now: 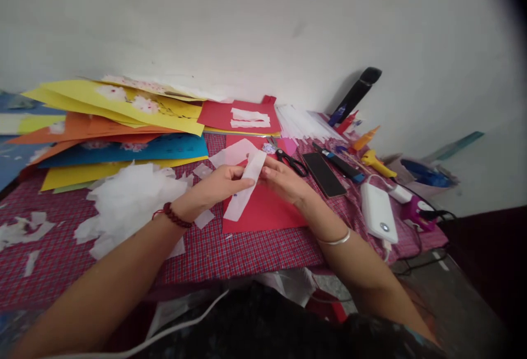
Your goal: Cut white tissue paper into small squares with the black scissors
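Observation:
A strip of thin white paper [246, 188] slants across the space between my hands, above a red sheet [280, 211]. My left hand [224, 183] pinches it from the left, thumb on top and fingers behind. At its upper right edge my right hand [284, 180] is closed on it, with some fingertips hidden behind the paper. More white paper pieces [233, 153] lie just beyond my left hand. Black-handled scissors [292, 162] rest past my right hand, near a small speckled white item [269, 149].
A heap of white paper pieces [135, 200] lies at left, before stacked coloured sheets [164, 109]. A red card [214, 115] with white strips is at the back. Rightward lie a phone [324, 174], a cutter [343, 166], a yellow glue gun [377, 162] and a power bank [377, 211].

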`<action>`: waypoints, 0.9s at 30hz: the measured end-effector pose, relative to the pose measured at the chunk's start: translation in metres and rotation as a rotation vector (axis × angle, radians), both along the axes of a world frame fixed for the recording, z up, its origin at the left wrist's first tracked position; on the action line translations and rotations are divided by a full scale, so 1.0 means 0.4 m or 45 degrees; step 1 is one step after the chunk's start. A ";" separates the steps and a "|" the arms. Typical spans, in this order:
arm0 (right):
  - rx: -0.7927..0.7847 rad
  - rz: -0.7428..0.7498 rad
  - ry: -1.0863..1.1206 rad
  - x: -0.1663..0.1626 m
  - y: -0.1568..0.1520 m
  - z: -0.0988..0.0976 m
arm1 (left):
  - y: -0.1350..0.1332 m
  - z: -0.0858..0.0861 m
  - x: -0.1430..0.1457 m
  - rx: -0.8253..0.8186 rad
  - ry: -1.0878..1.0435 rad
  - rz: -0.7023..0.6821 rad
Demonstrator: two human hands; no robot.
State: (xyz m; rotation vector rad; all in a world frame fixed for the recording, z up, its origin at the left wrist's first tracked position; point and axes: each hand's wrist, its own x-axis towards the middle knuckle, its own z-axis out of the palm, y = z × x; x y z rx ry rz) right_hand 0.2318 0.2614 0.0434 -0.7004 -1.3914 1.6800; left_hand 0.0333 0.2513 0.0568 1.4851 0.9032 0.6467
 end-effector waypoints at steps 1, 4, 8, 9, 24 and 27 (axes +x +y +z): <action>-0.052 0.018 0.037 -0.008 -0.004 -0.010 | 0.001 -0.006 -0.001 -0.025 -0.033 0.004; -0.120 -0.082 0.087 -0.028 -0.009 -0.028 | 0.004 -0.027 -0.003 -0.084 -0.049 0.013; -0.132 -0.297 0.033 -0.041 -0.008 -0.039 | 0.003 -0.044 -0.001 -0.074 -0.060 0.014; -0.122 -0.339 0.012 -0.044 -0.008 -0.041 | 0.002 -0.046 0.000 -0.070 -0.073 0.030; 0.651 -0.692 -1.824 0.173 0.057 0.020 | 0.027 0.001 -0.007 -0.566 -0.602 0.658; 0.620 -0.525 -2.056 0.188 0.055 0.010 | 0.047 0.000 -0.031 -0.591 -0.781 0.776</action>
